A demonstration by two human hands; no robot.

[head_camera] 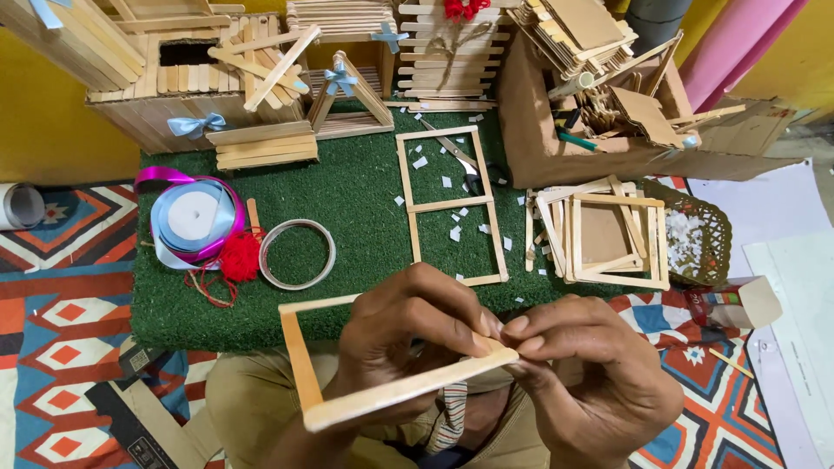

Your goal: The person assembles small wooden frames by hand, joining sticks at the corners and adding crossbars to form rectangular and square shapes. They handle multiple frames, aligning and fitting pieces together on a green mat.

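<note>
wooden craft-stick frame (300, 365) is pinched at one corner by both hands: left hand (408, 334) and right hand (591, 378) each have their grip clamped on it, above the green turf mat (347, 200).

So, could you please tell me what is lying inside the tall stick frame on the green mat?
Inside the stick frame: scissors and small white paper scraps on the green mat. The lower rail is partly covered by the left hand.
</note>
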